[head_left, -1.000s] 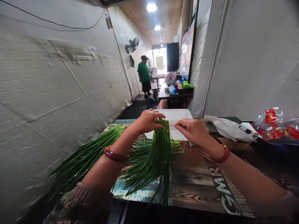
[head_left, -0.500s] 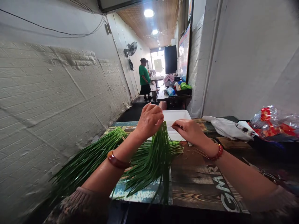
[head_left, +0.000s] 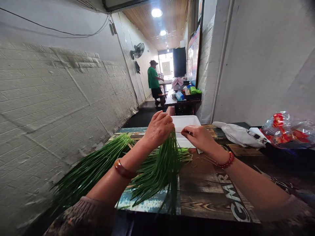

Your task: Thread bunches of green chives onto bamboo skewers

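Note:
My left hand (head_left: 159, 128) is closed around the top of a bunch of garlic chives (head_left: 169, 160), whose long green leaves hang down to the table. My right hand (head_left: 199, 137), just to the right, pinches a thin skewer (head_left: 178, 132); its tip points at the gripped end of the bunch. Whether the tip has gone into the stems is hidden by my left fingers. Under and behind the hanging bunch lie loose chives (head_left: 145, 180), their pale stem ends to the right. A second pile of chives (head_left: 98, 164) rests at the left, beyond my left forearm.
A white plastic tub (head_left: 189, 121) stands behind my hands on the wood-patterned table (head_left: 204, 196). To the right lie a white cap (head_left: 241, 134) and clear plastic bags with red ribbon (head_left: 280, 126). A person in a green shirt (head_left: 153, 78) stands farther back by another table (head_left: 169, 100).
My left hand has turned and shifted slightly to the right, nearer the skewer. My right hand holds almost still. The person at the back has raised a forearm toward the table.

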Tool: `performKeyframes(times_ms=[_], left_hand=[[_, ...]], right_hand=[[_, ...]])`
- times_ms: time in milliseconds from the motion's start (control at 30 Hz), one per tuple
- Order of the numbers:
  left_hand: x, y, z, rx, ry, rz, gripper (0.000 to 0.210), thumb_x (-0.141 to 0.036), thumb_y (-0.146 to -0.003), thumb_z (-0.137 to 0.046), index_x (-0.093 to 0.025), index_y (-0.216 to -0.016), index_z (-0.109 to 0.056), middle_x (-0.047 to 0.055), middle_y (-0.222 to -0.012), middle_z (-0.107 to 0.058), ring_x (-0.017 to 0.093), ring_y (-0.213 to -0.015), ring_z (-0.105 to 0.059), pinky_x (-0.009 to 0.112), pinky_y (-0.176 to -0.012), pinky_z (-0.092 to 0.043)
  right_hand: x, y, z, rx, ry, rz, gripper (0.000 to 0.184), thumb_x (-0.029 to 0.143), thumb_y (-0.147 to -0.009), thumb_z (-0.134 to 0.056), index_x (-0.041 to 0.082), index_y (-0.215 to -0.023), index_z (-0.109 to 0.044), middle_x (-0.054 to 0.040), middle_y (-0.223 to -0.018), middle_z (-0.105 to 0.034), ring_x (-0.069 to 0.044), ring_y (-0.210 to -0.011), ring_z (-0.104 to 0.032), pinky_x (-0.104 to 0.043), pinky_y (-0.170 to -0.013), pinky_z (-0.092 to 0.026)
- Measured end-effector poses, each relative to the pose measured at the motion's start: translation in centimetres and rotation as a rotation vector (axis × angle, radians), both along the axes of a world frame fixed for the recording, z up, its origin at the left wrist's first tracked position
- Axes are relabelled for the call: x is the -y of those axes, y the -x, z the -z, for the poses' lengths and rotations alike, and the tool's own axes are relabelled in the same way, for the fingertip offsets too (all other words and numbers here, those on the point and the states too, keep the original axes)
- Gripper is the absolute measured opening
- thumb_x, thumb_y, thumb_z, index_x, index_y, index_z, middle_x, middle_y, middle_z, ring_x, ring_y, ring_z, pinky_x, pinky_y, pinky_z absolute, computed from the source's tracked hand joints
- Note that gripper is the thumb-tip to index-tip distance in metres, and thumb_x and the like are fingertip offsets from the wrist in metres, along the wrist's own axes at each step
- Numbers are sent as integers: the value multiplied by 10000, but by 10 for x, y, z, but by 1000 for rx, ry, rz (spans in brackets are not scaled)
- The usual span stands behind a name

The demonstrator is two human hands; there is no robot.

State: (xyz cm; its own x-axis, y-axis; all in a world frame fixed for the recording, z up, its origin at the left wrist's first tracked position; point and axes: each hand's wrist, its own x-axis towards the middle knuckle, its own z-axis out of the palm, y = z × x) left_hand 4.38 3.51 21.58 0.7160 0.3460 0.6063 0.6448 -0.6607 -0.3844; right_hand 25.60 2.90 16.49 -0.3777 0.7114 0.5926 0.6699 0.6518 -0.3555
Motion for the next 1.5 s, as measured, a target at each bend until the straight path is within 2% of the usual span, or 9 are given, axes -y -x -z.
performKeyframes(times_ms=[133,300,500,700,833,1033,1200,1367,1500], left_hand=[[3,0,1,-57,26,-5,69,-235,-851,-608,-221,-909,-641,47,-977,-602,233,-1048,-456,453,-1085,-291],[1,-2,1,-55,-39,-9,168,-153,-896,-511,-209,-785,-623,39,-893,-605,205,-998,-471,407,-1085,-298],[12,-13,-2,246,4,-58,198,-233,-915,-523,-187,-755,-629,51,-866,-622,203,-910,-489,393,-880,-380],[39,-41,22,-143,188,120,146,-262,-910,-548,-201,-835,-657,38,-1088,-629,206,-1013,-497,365,-862,-360],[41,-42,28,-133,219,2,172,-311,-870,-604,-177,-768,-643,67,-1076,-601,233,-979,-483,392,-830,-365],[34,-33,13,-95,246,10,120,-199,-857,-599,-235,-925,-690,49,-1162,-590,235,-1026,-487,384,-830,-372],[20,-23,-4,155,308,-3,102,-272,-838,-640,-201,-790,-696,47,-1056,-644,221,-975,-538,377,-829,-381],[-3,-8,-15,189,392,-54,348,-264,-816,-650,-234,-1162,-632,89,-1220,-614,256,-1082,-536,418,-899,-387],[-11,-2,-14,49,542,-100,238,-358,-760,-705,-248,-971,-704,47,-1007,-707,263,-989,-585,408,-890,-365]], right_hand=[[-1,-1,1,-17,6,-5,171,217,-911,-545,212,-831,-696,-32,-838,-720,-173,-764,-639,-268,-689,-413],[1,0,0,-21,20,-12,170,223,-913,-546,212,-832,-695,-35,-844,-721,-177,-779,-644,-270,-703,-422],[-4,-3,2,-24,30,14,176,272,-910,-563,203,-814,-693,-47,-806,-716,-183,-748,-635,-272,-668,-401],[-4,-7,4,-39,39,-78,236,322,-919,-527,189,-796,-679,-48,-775,-711,-185,-708,-616,-266,-616,-367],[-1,-8,4,-63,43,-85,299,346,-939,-488,190,-751,-661,-30,-723,-695,-172,-665,-598,-258,-593,-359],[-3,-8,4,-50,16,-39,248,326,-926,-534,193,-766,-670,-41,-765,-711,-179,-703,-622,-261,-611,-378],[-2,-8,3,-75,76,-33,183,288,-910,-565,199,-828,-702,-46,-815,-732,-187,-746,-652,-271,-663,-421],[2,-8,1,-69,61,-47,181,251,-910,-550,213,-836,-711,-38,-842,-735,-188,-786,-658,-280,-712,-440],[5,-8,0,-39,22,-65,193,249,-923,-534,213,-840,-704,-36,-844,-723,-179,-796,-652,-277,-737,-437]])
